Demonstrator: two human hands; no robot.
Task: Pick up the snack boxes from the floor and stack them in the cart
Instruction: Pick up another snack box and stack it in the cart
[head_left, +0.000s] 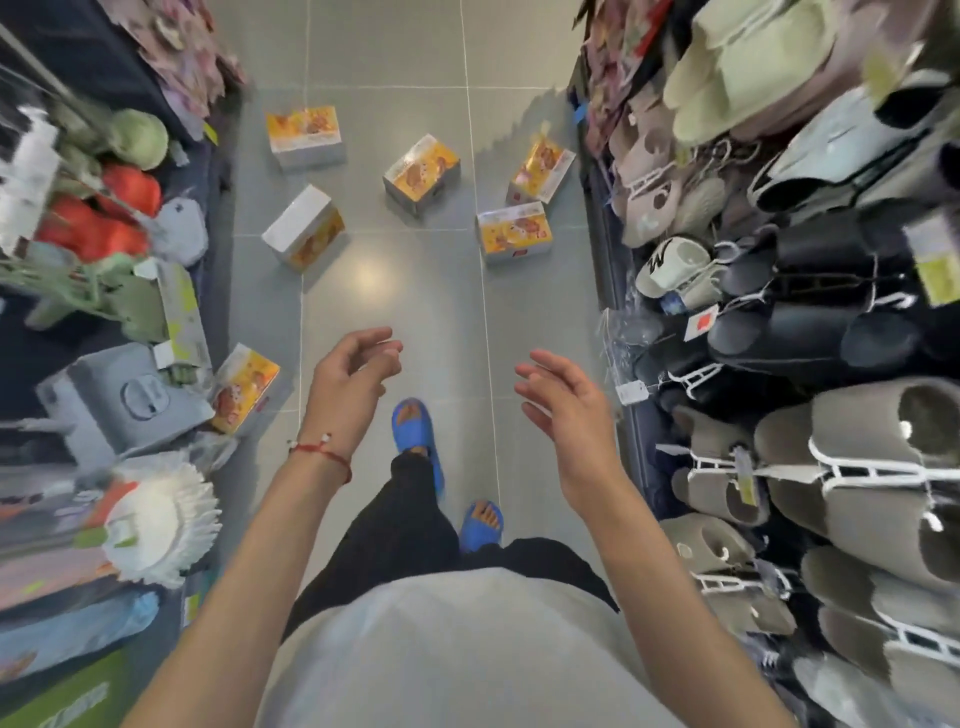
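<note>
Head view: six snack boxes (422, 174) on grey tiled floor (395, 301) — yellow-orange printed faces, white sides. Five scattered across upper centre of frame, well apart from left hand (353, 384) and right hand (566, 410). Among them, rightmost box (540, 169) tilted beside slipper rack (831, 338). At centre left, sixth box (244, 389) tilted by goods shelf (119, 400), just left of left hand. Both hands empty — fingers loosely curled, touching nothing.
</note>
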